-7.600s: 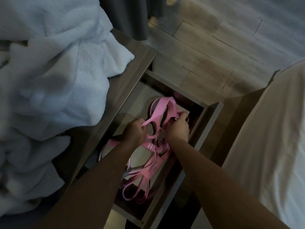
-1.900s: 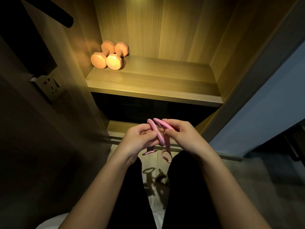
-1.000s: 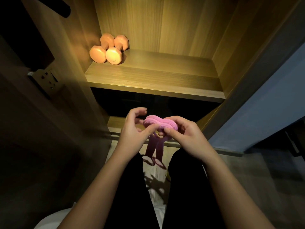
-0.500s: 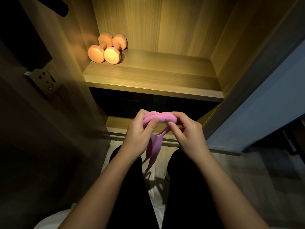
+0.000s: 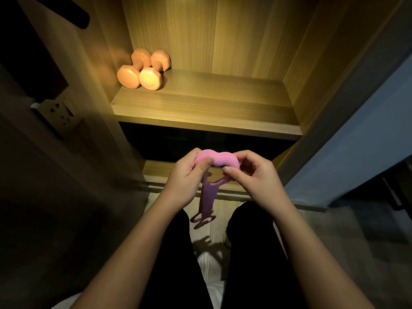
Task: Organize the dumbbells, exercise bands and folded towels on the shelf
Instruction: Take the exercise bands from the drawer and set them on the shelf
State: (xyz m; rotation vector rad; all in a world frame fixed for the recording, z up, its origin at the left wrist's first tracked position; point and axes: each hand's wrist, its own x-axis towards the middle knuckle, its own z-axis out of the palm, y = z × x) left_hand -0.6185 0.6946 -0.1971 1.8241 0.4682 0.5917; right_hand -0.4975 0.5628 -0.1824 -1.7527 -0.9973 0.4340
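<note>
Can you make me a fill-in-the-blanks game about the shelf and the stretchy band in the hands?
1. The shelf holds ____ dumbbells.
2. They lie in its back ____ corner.
3. The left hand and right hand grip an exercise band coloured ____.
Missing words: two; left; pink.

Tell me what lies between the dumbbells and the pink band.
Head view: only bare shelf board, then the dark gap beneath it, separate the dumbbells from the band.
</note>
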